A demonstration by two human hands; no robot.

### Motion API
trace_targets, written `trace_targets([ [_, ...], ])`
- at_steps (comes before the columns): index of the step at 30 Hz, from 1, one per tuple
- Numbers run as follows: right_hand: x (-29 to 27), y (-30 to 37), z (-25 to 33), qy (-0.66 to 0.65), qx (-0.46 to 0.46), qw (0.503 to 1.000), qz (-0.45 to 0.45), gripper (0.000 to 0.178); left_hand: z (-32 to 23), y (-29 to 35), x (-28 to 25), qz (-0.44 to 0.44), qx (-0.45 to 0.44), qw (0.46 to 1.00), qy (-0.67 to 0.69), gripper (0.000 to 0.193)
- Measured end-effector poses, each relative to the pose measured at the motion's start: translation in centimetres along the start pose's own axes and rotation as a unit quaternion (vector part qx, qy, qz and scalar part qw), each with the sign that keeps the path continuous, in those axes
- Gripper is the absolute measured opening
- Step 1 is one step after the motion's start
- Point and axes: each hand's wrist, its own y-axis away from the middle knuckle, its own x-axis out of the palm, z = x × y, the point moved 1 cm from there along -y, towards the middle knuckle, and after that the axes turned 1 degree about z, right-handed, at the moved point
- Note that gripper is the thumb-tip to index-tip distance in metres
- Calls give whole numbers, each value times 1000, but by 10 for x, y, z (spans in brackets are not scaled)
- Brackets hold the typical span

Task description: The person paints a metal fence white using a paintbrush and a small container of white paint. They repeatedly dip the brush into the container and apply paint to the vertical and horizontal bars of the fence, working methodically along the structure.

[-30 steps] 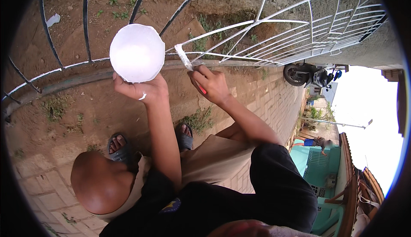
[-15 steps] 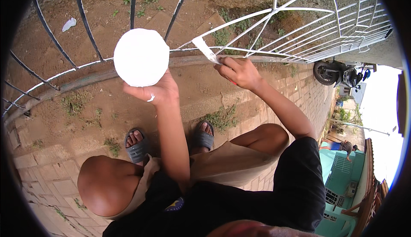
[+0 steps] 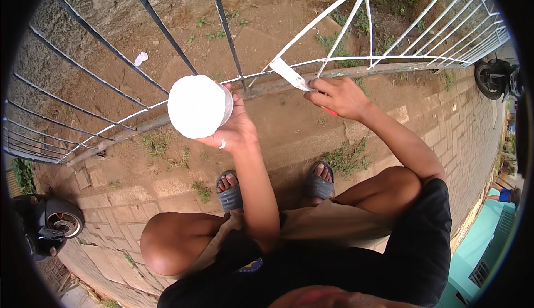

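My left hand (image 3: 240, 131) is wrapped round a tub of white paint (image 3: 196, 107), whose round white top faces me. A white smear marks the base of my thumb. In my right hand (image 3: 346, 100) is a paintbrush (image 3: 290, 75), its bristles coated in white and a bit of red showing below my fingers. The brush tip meets the lower part of a slanting white bar of the metal fence (image 3: 320, 23), close to the bottom rail. Left of the brush, the upright bars (image 3: 162, 29) are dark; to the right they are white.
Beneath me lies brick paving (image 3: 119, 210) with weed tufts, and bare soil runs along the fence's kerb. Motorcycles stand at far left (image 3: 62, 223) and far right (image 3: 489, 79). A person (image 3: 505, 195) is by a turquoise building (image 3: 478, 241). White litter (image 3: 141, 58) lies beyond the fence.
My view has swung left, so the scene sits farther right and a motorcycle shows at the left. The tub is tilted more, showing its side. The brush stays near the white bar's lower end.
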Motion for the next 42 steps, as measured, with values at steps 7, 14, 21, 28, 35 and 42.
trace_targets([
  [7, -32, 12, -18, -2, 147, 954, -260, 10, 20, 6, -8, 38, -12, 999, -7, 87],
  [14, 7, 5, -1, -40, 88, 994, -47, 15, 24, 4, -9, 72, -22, 997, 26, 85],
  [21, -41, 3, -20, -24, 136, 947, -291, 13, 13, -2, -18, 91, -13, 996, -4, 86],
  [28, -132, 4, 4, -39, 155, 871, -465, 15, 17, 7, -3, 2, -2, 1000, -4, 88],
  [35, -226, -13, 71, -239, 389, 824, -336, 29, 32, 15, 9, 29, -41, 998, 31, 75],
  [42, -218, -14, 139, -201, 264, 839, -433, 33, 48, 29, 25, 60, -116, 988, 79, 60],
])
